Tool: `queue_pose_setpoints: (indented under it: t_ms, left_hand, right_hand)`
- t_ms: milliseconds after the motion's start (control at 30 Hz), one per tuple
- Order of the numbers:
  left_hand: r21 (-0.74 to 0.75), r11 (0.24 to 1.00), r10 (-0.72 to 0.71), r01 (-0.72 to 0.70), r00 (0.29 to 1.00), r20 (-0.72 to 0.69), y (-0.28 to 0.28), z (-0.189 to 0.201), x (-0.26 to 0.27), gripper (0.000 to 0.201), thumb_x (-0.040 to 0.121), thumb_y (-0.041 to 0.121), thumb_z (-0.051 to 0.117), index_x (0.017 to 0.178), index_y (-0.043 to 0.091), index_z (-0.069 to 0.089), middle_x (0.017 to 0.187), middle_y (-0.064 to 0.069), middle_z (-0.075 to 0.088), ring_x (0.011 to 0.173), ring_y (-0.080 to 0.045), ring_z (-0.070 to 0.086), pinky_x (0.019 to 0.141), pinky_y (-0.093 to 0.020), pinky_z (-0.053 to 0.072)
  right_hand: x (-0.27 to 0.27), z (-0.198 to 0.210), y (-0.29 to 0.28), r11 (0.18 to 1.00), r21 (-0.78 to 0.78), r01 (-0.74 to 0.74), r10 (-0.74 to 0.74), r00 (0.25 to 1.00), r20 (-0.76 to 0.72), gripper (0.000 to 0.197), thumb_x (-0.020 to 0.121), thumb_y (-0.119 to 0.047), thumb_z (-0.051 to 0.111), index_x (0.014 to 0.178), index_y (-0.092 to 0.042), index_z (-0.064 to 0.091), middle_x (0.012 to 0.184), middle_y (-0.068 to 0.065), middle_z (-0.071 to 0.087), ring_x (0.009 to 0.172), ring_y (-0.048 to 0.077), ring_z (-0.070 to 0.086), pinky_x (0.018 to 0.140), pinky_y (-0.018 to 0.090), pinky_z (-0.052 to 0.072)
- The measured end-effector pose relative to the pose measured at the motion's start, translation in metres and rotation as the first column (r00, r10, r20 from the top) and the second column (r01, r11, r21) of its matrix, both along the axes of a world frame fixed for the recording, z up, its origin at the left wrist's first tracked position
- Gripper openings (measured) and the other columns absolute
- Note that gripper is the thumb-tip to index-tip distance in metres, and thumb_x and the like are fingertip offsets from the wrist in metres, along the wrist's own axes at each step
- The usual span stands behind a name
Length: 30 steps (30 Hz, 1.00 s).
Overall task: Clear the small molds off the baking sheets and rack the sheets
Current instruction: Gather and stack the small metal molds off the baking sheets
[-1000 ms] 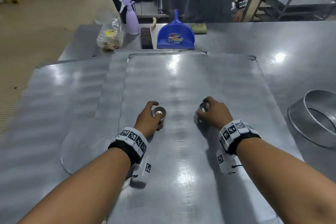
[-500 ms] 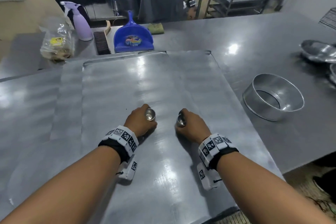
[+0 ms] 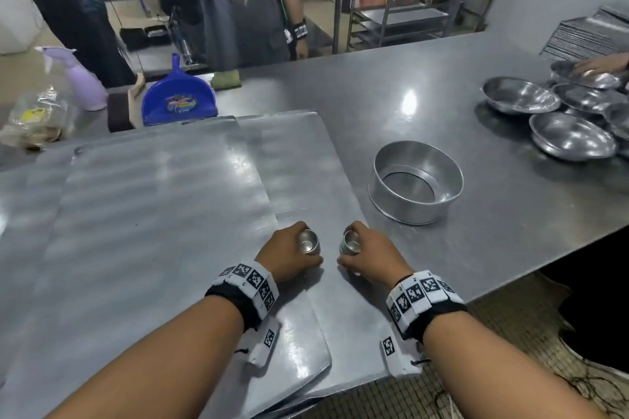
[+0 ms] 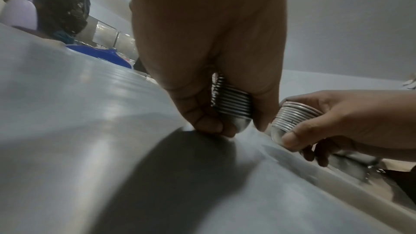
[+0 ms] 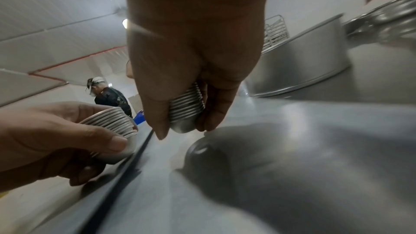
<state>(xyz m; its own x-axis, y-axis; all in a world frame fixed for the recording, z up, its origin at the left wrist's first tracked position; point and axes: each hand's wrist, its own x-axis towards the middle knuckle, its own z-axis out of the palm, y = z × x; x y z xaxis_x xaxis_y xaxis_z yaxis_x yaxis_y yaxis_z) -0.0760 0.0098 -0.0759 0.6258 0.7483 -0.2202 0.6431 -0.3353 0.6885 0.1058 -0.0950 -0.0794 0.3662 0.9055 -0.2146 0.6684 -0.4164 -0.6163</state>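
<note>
Two stacks of small metal molds are in my hands. My left hand [image 3: 289, 257] grips one nested stack of molds [image 3: 309, 241], seen edge-on in the left wrist view [image 4: 231, 106]. My right hand [image 3: 369, 257] grips the other stack of molds [image 3: 349, 243], also visible from the right wrist [image 5: 185, 108]. Both hands hover low over overlapping flat baking sheets [image 3: 153, 214], near the seam where the top sheet ends and a lower sheet [image 3: 306, 160] shows. No loose molds lie on the sheets.
A round metal cake ring [image 3: 415, 182] stands on the steel table [image 3: 442, 95] right of the sheets. Several metal bowls [image 3: 571, 136] lie at far right, another person's hand on one. A blue dustpan [image 3: 178, 102], purple spray bottle [image 3: 85, 85] and bagged items [image 3: 37, 122] sit behind.
Both hands, each still holding its mold stack, have drifted right across the sheets toward the cake ring and come closer together. The head view has swung right.
</note>
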Motion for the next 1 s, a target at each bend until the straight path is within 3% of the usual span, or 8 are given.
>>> queue_pose_setpoints:
  t_ms: [133, 200, 300, 400, 567, 667, 800, 1000]
  left_hand:
    - [0.004, 1.000, -0.010, 0.010, 0.999, 0.042, -0.045, 0.000, 0.076, 0.039, 0.072, 0.035, 0.083, 0.102, 0.021, 0.061, 0.092, 0.006, 0.066, 0.081, -0.012, 0.063, 0.061, -0.015, 0.041]
    - [0.009, 1.000, -0.017, 0.017, 0.999, 0.043, -0.065, -0.001, 0.107, 0.040, 0.072, 0.034, 0.083, 0.103, 0.020, 0.061, 0.093, 0.005, 0.067, 0.084, -0.015, 0.064, 0.064, -0.018, 0.044]
    - [0.020, 1.000, -0.017, 0.017, 1.000, 0.001, -0.087, -0.003, 0.146, 0.043, 0.071, 0.035, 0.083, 0.104, 0.019, 0.060, 0.096, 0.002, 0.068, 0.086, -0.018, 0.065, 0.073, -0.028, 0.052]
    - [0.044, 0.999, -0.026, 0.030, 0.996, -0.089, -0.102, -0.008, 0.174, 0.044, 0.072, 0.039, 0.081, 0.103, 0.020, 0.057, 0.097, 0.001, 0.066, 0.087, -0.020, 0.062, 0.069, -0.028, 0.045]
    - [0.034, 0.997, -0.056, 0.064, 0.980, -0.189, -0.116, -0.016, 0.200, 0.036, 0.077, 0.036, 0.075, 0.102, 0.023, 0.053, 0.106, 0.000, 0.065, 0.095, -0.021, 0.062, 0.075, -0.027, 0.043]
    - [0.039, 0.997, -0.050, 0.060, 0.977, -0.209, -0.119, -0.020, 0.210, 0.041, 0.080, 0.033, 0.073, 0.111, 0.020, 0.049, 0.111, -0.004, 0.066, 0.098, -0.025, 0.064, 0.079, -0.031, 0.049]
    - [0.039, 0.999, 0.006, 0.000, 0.990, -0.139, -0.119, -0.019, 0.222, 0.048, 0.079, 0.031, 0.076, 0.115, 0.016, 0.049, 0.112, -0.005, 0.066, 0.101, -0.025, 0.064, 0.082, -0.032, 0.050]
    - [0.020, 0.999, 0.028, -0.026, 0.996, -0.081, -0.122, -0.024, 0.240, 0.053, 0.073, 0.038, 0.081, 0.113, 0.022, 0.050, 0.107, -0.001, 0.069, 0.094, -0.022, 0.065, 0.076, -0.031, 0.049]
  right_hand:
    - [0.065, -0.003, -0.039, 1.000, 0.007, 0.009, -0.009, 1.000, 0.015, 0.048, 0.073, -0.032, 0.081, 0.113, -0.027, 0.056, 0.103, -0.006, 0.064, 0.094, 0.018, 0.057, 0.078, 0.030, 0.044]
    - [0.093, -0.004, -0.056, 1.000, -0.011, 0.017, -0.017, 1.000, 0.013, 0.051, 0.072, -0.031, 0.082, 0.116, -0.027, 0.056, 0.105, -0.004, 0.066, 0.096, 0.021, 0.061, 0.080, 0.030, 0.046]
    - [0.129, -0.008, -0.077, 0.999, -0.045, 0.009, -0.007, 1.000, 0.027, 0.056, 0.070, -0.033, 0.082, 0.119, -0.030, 0.056, 0.113, -0.003, 0.068, 0.104, 0.024, 0.063, 0.082, 0.030, 0.047]
    - [0.155, -0.012, -0.092, 0.996, -0.087, -0.018, 0.022, 0.999, 0.047, 0.060, 0.072, -0.033, 0.079, 0.125, -0.031, 0.053, 0.119, -0.002, 0.067, 0.107, 0.025, 0.063, 0.086, 0.032, 0.048]
    - [0.177, -0.021, -0.103, 0.991, -0.129, -0.044, 0.051, 0.997, 0.050, 0.059, 0.074, -0.032, 0.075, 0.124, -0.034, 0.046, 0.117, -0.001, 0.068, 0.101, 0.025, 0.064, 0.086, 0.036, 0.052]
    - [0.185, -0.025, -0.104, 0.992, -0.113, -0.053, 0.059, 0.997, 0.056, 0.062, 0.076, -0.031, 0.074, 0.130, -0.033, 0.044, 0.126, -0.001, 0.063, 0.108, 0.026, 0.062, 0.088, 0.035, 0.050]
    - [0.198, -0.028, -0.106, 0.998, -0.051, -0.034, 0.036, 0.998, 0.042, 0.056, 0.080, -0.031, 0.072, 0.130, -0.030, 0.044, 0.131, 0.000, 0.058, 0.111, 0.026, 0.060, 0.091, 0.038, 0.049]
    - [0.218, -0.028, -0.109, 1.000, 0.012, 0.011, -0.011, 1.000, -0.029, 0.052, 0.077, -0.031, 0.075, 0.122, -0.032, 0.050, 0.116, -0.004, 0.068, 0.105, 0.024, 0.064, 0.086, 0.035, 0.050]
